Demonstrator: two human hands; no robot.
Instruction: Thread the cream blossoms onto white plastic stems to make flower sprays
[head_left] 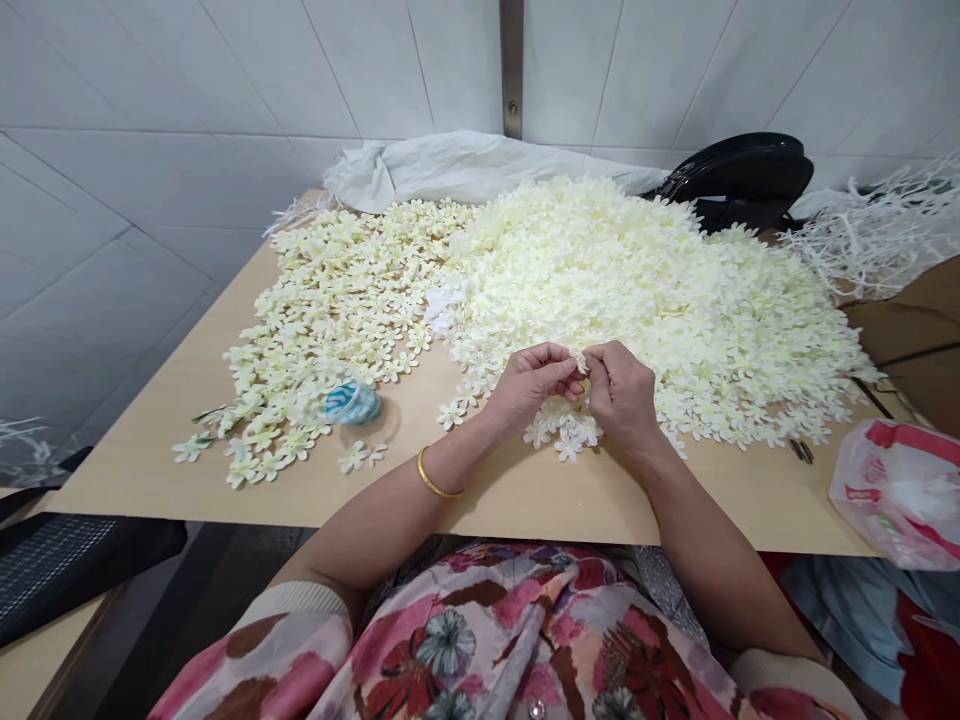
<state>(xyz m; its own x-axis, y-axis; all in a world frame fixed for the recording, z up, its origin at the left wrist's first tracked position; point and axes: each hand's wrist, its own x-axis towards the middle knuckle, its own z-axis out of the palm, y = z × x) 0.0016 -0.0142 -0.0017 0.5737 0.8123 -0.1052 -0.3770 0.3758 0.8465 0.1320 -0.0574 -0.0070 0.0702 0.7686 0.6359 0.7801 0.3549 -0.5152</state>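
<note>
My left hand and my right hand meet over the front of the table, fingertips almost touching. Between them is a small pale artificial flower, pinched by the fingers of my left hand. My right thumb and forefinger are closed at its edge; what they grip there is too small to make out. Behind both hands rises a large heap of cream-white artificial flowers. A looser spread of similar flowers lies to the left. A few loose blossoms rest just below my hands.
A small clear container with blue-and-white contents stands left of my hands. At the right edge lies a red-and-white plastic bag. A black bag and white stringy strands are at the back right. White sheeting lies along the tiled wall.
</note>
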